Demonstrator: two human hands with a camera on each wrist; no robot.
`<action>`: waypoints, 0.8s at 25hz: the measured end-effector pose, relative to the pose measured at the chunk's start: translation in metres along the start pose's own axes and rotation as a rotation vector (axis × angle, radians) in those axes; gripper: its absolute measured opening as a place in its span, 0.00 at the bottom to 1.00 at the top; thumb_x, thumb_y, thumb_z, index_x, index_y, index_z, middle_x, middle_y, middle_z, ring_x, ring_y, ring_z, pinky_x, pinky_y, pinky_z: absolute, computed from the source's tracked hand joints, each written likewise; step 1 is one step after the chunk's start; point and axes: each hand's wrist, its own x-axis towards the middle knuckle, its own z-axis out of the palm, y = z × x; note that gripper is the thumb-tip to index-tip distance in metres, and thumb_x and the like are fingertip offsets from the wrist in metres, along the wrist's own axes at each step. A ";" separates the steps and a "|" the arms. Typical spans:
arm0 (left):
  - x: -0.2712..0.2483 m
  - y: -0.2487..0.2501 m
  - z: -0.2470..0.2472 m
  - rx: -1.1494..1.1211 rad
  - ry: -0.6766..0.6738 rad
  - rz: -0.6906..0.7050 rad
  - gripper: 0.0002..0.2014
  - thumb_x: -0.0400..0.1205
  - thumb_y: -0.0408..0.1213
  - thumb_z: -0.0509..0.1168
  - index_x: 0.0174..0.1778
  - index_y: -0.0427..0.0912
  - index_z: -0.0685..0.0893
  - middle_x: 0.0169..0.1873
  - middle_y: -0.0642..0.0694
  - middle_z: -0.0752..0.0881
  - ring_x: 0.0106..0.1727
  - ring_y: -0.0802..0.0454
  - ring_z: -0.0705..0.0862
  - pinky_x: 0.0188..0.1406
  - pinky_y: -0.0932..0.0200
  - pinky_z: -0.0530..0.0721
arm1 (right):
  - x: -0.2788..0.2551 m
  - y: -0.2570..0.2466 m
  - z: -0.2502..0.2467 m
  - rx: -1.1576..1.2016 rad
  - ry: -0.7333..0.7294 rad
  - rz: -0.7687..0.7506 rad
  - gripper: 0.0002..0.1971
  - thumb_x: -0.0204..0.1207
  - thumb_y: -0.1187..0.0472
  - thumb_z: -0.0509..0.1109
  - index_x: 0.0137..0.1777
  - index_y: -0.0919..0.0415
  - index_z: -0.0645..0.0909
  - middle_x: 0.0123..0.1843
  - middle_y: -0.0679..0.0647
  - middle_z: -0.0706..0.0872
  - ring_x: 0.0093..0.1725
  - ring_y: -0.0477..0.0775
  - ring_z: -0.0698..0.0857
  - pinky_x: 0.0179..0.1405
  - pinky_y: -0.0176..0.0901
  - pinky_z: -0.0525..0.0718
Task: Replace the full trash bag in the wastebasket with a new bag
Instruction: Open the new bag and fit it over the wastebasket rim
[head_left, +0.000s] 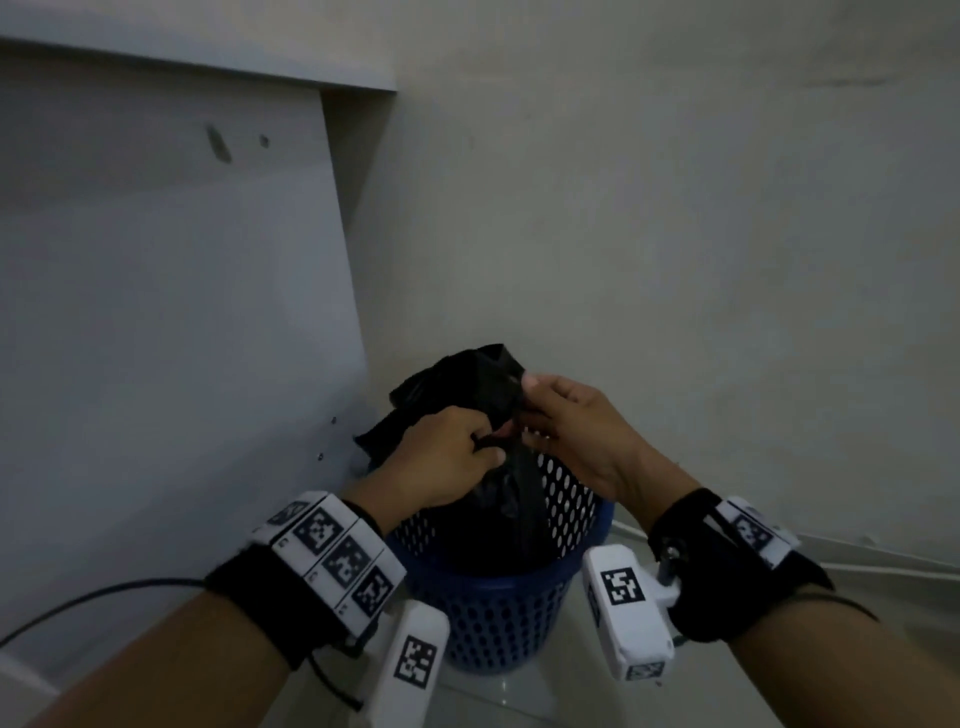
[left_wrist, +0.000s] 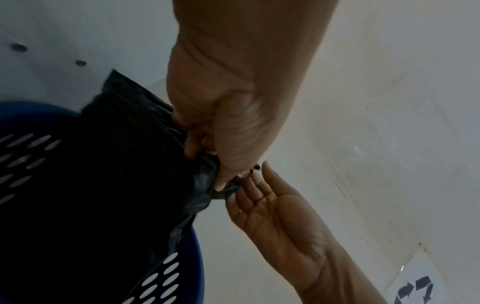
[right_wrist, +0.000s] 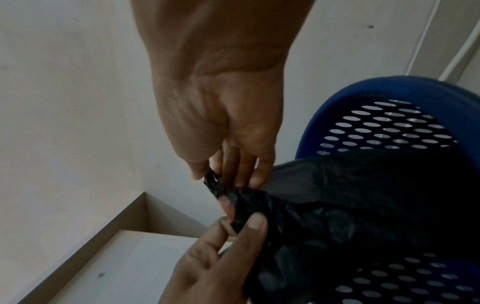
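Head view puts both of my hands low in the centre of the frame, over a blue perforated wastebasket (head_left: 498, 618) that stands on a pale floor (head_left: 519, 696) in a corner. A black trash bag (head_left: 467, 395) sits inside the basket, its gathered top pulled up above the rim. My left hand (head_left: 447, 462) has its fingers curled tight round the bunched neck of the bag. My right hand (head_left: 576, 431) meets it from the right, thumb and fingers pinching a twisted strand of the same plastic; the two hands touch at the bag's neck.

From the left wrist camera I see the left thumb and fingers (left_wrist: 228, 174) clamped on the crumpled plastic at mid-frame, with the right hand's palm turned up just below it. From the right wrist camera, the right fingers (right_wrist: 233, 170) hold a thin black twist of bag narrowly, and the left hand's fingers grip the bag just beneath.

A grey-white cabinet panel (head_left: 171, 291) fills the left of the head view, and a plain wall (head_left: 675, 234) the right.
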 end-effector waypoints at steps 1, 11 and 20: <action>-0.001 0.003 0.003 0.032 0.048 0.004 0.16 0.80 0.49 0.67 0.31 0.47 0.75 0.27 0.52 0.77 0.33 0.50 0.77 0.41 0.54 0.72 | -0.005 0.002 -0.002 -0.055 0.022 0.034 0.10 0.82 0.54 0.66 0.54 0.60 0.82 0.42 0.52 0.89 0.40 0.48 0.85 0.39 0.38 0.82; -0.016 0.020 0.011 -0.974 -0.222 -0.249 0.12 0.87 0.31 0.59 0.63 0.35 0.83 0.58 0.37 0.86 0.55 0.44 0.88 0.54 0.52 0.89 | -0.020 0.025 -0.010 -0.189 -0.021 0.120 0.13 0.78 0.57 0.73 0.56 0.67 0.85 0.47 0.61 0.90 0.44 0.55 0.87 0.41 0.43 0.86; -0.011 0.008 0.012 -0.951 -0.041 -0.508 0.23 0.81 0.52 0.66 0.63 0.36 0.79 0.47 0.42 0.82 0.30 0.52 0.81 0.25 0.59 0.82 | -0.025 0.023 -0.011 -0.019 -0.112 0.070 0.04 0.80 0.68 0.68 0.47 0.59 0.78 0.39 0.52 0.84 0.37 0.45 0.84 0.31 0.39 0.82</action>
